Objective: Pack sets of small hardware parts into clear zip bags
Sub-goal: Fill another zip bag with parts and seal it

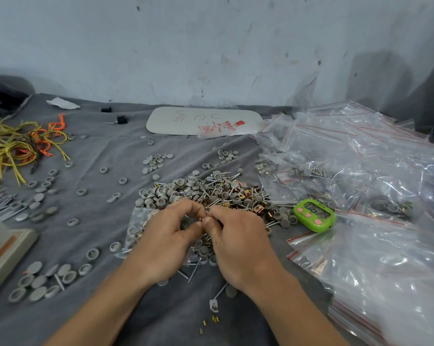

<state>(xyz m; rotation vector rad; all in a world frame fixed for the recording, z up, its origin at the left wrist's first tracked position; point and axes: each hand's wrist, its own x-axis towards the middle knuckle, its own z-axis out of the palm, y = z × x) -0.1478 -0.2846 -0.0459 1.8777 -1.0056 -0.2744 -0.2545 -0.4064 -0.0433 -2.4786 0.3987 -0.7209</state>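
Both hands meet over the near edge of the pile of parts on the cloth-covered desk. The left hand and right hand have curled fingers, their tips pinching a small piece too hidden to name. A clear zip bag lies partly under the left hand. The caps, nails and brass clips look light, hard and apt to roll or prick, so pinching them singly seems best. The bag looks limp and slick, best held at its zip rim.
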